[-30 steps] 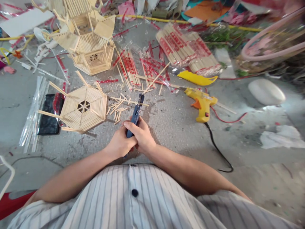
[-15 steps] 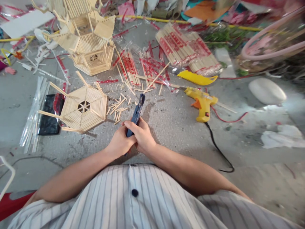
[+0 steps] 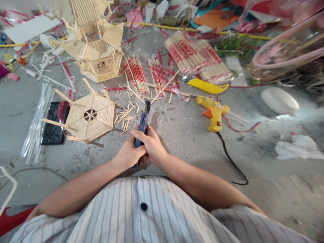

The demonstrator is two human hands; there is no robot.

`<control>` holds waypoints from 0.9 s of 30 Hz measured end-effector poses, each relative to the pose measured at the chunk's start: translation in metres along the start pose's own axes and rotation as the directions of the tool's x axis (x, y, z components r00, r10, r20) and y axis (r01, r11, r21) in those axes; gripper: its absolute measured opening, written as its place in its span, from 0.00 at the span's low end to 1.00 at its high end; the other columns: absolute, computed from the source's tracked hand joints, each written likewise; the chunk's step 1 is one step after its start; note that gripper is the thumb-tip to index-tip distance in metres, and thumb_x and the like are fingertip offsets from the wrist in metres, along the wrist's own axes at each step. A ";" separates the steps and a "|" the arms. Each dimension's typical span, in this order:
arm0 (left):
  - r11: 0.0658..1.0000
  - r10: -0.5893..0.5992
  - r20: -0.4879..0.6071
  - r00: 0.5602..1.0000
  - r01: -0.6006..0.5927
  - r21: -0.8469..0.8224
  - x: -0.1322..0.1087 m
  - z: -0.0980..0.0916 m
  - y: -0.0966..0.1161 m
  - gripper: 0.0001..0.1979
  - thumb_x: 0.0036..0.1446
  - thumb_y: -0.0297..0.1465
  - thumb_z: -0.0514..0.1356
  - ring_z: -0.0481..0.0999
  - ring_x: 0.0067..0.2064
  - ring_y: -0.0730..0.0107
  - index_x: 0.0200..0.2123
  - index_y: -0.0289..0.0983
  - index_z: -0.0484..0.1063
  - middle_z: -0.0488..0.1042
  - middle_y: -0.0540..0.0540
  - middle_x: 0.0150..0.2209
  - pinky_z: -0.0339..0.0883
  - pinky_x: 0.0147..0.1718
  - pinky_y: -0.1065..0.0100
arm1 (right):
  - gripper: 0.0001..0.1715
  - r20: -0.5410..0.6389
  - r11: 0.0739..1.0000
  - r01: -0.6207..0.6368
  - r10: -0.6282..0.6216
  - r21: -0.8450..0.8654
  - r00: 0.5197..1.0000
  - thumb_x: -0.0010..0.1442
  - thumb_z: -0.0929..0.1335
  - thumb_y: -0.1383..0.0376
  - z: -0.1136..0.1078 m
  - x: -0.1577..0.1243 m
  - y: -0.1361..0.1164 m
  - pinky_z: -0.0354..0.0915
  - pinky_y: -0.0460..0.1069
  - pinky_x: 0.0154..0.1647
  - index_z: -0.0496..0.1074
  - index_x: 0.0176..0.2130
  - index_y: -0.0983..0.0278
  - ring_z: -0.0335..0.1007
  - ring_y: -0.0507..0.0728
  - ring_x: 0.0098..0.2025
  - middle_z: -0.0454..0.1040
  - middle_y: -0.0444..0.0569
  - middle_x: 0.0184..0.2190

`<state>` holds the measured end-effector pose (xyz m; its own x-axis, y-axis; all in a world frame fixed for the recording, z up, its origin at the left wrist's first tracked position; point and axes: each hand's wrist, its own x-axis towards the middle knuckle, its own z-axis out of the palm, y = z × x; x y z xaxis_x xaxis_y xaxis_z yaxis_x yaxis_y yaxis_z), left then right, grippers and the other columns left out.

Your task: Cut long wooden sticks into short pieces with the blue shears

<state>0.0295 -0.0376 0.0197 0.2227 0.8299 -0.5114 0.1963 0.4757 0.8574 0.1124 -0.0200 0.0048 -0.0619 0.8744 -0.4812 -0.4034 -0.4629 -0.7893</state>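
Both my hands grip the handles of blue cutting pliers [image 3: 143, 123] at the middle of the view, jaws pointing away from me. My left hand [image 3: 128, 154] wraps the handles from the left and my right hand [image 3: 153, 146] covers them from the right, fingers closed. The jaws hover just beyond a scatter of short cut wooden sticks [image 3: 126, 115] on the grey floor. Left of those lies a hexagonal roof panel of wooden sticks [image 3: 89, 116]. I cannot tell whether a stick sits in the jaws.
A stick-built pagoda model [image 3: 94, 50] stands at the back left. Packs of chopsticks in red wrappers [image 3: 194, 55] lie behind, with a yellow glue gun [image 3: 214, 111] and its black cord [image 3: 231, 161] to the right. A black phone [image 3: 53, 121] lies at the left.
One second ago a long thin stick lay across the plier jaws; it is gone from them now. The hands and pliers stay in the same place. My head tilted slightly, shifting the scene down.
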 end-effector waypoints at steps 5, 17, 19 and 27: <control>0.998 -0.009 -0.002 1.000 0.008 -0.069 -0.003 -0.003 0.000 0.06 0.43 0.29 0.55 0.67 0.17 0.75 0.29 0.36 0.62 0.65 0.54 0.15 0.60 0.15 0.74 | 0.22 0.068 0.999 0.028 -0.026 -0.027 0.997 0.42 0.71 0.54 -0.003 0.001 0.003 0.62 0.47 0.32 0.63 0.33 0.62 0.63 0.49 0.30 0.67 0.40 0.28; 0.943 0.001 0.014 1.000 0.004 -0.334 -0.008 -0.008 -0.009 0.21 0.44 0.36 0.61 0.71 0.24 0.74 0.42 0.35 0.62 0.68 0.53 0.24 0.65 0.27 0.69 | 0.12 0.168 0.876 0.439 -0.411 -0.199 0.896 0.51 0.66 0.64 -0.017 0.000 -0.052 0.63 0.50 0.48 0.64 0.39 0.59 0.65 0.51 0.45 0.68 0.46 0.43; 0.942 0.002 0.007 1.000 0.001 -0.336 -0.008 -0.008 -0.010 0.21 0.44 0.36 0.61 0.71 0.24 0.74 0.42 0.35 0.62 0.68 0.53 0.24 0.64 0.27 0.69 | 0.11 0.201 0.852 0.471 -0.432 -0.228 0.879 0.52 0.66 0.65 -0.014 0.005 -0.057 0.64 0.51 0.47 0.64 0.38 0.60 0.66 0.51 0.44 0.69 0.46 0.42; 0.960 0.179 -0.158 0.971 -0.207 -0.187 -0.006 -0.016 -0.007 0.14 0.46 0.38 0.59 0.67 0.25 0.77 0.33 0.37 0.61 0.65 0.53 0.26 0.60 0.26 0.71 | 0.07 0.200 0.552 0.581 -0.600 -0.598 0.775 0.53 0.64 0.64 -0.029 0.059 -0.065 0.63 0.51 0.38 0.67 0.35 0.62 0.66 0.51 0.32 0.72 0.45 0.32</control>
<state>0.0121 -0.0408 0.0179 0.1009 0.9370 -0.3344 -0.0361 0.3394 0.9400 0.1620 0.0575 0.0167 0.0111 0.9842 0.1767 0.2876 0.1661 -0.9432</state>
